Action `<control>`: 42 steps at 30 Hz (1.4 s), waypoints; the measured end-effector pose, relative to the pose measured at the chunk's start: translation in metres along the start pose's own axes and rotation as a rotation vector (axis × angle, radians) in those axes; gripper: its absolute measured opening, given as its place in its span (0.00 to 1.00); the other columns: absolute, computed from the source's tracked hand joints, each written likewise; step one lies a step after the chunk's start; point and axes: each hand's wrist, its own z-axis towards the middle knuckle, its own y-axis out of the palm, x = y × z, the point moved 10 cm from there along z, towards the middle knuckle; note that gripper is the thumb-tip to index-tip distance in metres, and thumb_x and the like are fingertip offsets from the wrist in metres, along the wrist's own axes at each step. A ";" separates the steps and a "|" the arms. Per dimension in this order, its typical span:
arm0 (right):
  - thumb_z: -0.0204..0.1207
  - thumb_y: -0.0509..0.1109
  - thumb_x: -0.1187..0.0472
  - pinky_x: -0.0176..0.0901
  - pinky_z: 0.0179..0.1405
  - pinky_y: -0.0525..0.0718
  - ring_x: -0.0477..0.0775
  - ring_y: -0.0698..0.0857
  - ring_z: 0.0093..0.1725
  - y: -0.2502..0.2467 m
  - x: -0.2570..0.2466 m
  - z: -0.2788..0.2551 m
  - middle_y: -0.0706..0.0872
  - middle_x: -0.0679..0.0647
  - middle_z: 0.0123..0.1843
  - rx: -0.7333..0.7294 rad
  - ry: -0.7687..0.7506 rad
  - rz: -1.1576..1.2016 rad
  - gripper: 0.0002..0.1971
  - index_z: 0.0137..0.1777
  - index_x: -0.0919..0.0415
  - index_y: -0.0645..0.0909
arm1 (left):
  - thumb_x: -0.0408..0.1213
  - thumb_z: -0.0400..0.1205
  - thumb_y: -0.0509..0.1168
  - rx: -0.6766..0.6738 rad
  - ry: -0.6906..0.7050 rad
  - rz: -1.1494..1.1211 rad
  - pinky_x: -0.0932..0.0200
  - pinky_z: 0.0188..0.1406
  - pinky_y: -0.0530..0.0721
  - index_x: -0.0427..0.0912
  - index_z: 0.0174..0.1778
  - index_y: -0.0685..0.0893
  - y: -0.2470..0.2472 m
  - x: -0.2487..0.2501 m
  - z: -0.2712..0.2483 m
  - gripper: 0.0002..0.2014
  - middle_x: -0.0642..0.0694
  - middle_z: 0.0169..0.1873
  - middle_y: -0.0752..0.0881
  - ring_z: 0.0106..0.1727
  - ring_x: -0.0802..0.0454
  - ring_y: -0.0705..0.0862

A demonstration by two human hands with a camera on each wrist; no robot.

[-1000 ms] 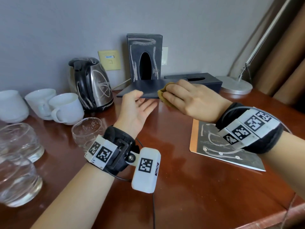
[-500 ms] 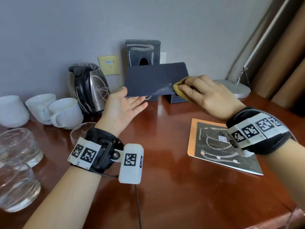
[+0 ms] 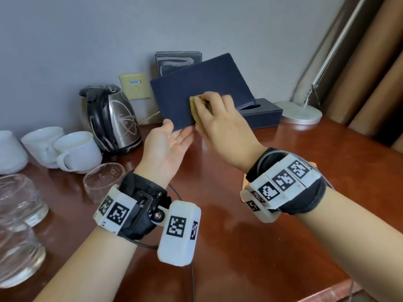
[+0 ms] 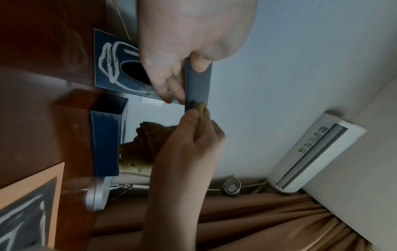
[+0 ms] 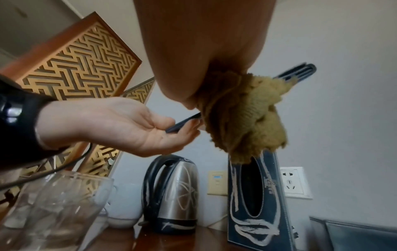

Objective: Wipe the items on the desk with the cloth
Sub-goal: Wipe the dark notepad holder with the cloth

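A dark blue folder (image 3: pixel 196 92) is held up above the desk, tilted with its cover toward me. My left hand (image 3: pixel 168 144) pinches its lower left corner, thumb on the cover and fingers behind; the left wrist view shows this pinch on the folder (image 4: pixel 198 84). My right hand (image 3: pixel 222 127) grips a bunched yellow cloth (image 3: pixel 195 110) and presses it on the lower middle of the cover. In the right wrist view the cloth (image 5: pixel 247 115) hangs from the palm against the folder's edge (image 5: pixel 296 71), with the left hand (image 5: pixel 120 124) beside it.
A steel kettle (image 3: pixel 111 118) and white cups (image 3: pixel 76 151) stand at the back left, with glasses (image 3: pixel 102 179) in front of them. An upright tissue box (image 3: pixel 177 62), a flat dark box (image 3: pixel 261 114) and a lamp base (image 3: pixel 298 112) line the back. A booklet (image 4: pixel 32 203) lies at right.
The folder has been raised from nearly flat to a steep tilt. My right hand with the cloth has slid left from the folder's right edge onto the cover.
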 end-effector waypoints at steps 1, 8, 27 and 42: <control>0.72 0.57 0.64 0.48 0.40 0.82 0.65 0.80 0.42 -0.001 0.003 0.002 0.83 0.66 0.56 0.005 0.002 -0.047 0.22 0.63 0.72 0.79 | 0.33 0.90 0.49 0.015 0.016 -0.002 0.55 0.43 0.86 0.37 0.52 0.80 -0.001 0.002 0.000 0.13 0.40 0.40 0.89 0.41 0.49 0.89; 0.78 0.57 0.72 0.54 0.57 0.69 0.67 0.71 0.58 0.006 0.087 -0.012 0.69 0.68 0.67 -0.107 0.382 -0.026 0.17 0.66 0.71 0.70 | 0.31 0.90 0.52 0.052 0.076 0.058 0.51 0.61 0.83 0.39 0.49 0.79 0.000 0.008 -0.007 0.10 0.41 0.47 0.86 0.48 0.47 0.87; 0.77 0.57 0.70 0.58 0.55 0.79 0.70 0.76 0.54 0.005 0.046 -0.010 0.75 0.70 0.61 0.011 0.257 0.291 0.13 0.60 0.72 0.75 | 0.32 0.90 0.51 0.050 0.028 0.048 0.51 0.54 0.84 0.36 0.68 0.73 0.005 -0.005 -0.009 0.13 0.36 0.58 0.83 0.48 0.45 0.86; 0.78 0.59 0.65 0.47 0.61 0.69 0.72 0.77 0.56 0.024 0.044 0.016 0.78 0.69 0.60 -0.114 0.093 0.370 0.19 0.65 0.70 0.80 | 0.34 0.91 0.50 0.003 0.046 0.393 0.48 0.70 0.76 0.38 0.63 0.76 0.009 -0.004 -0.012 0.12 0.46 0.48 0.83 0.47 0.51 0.84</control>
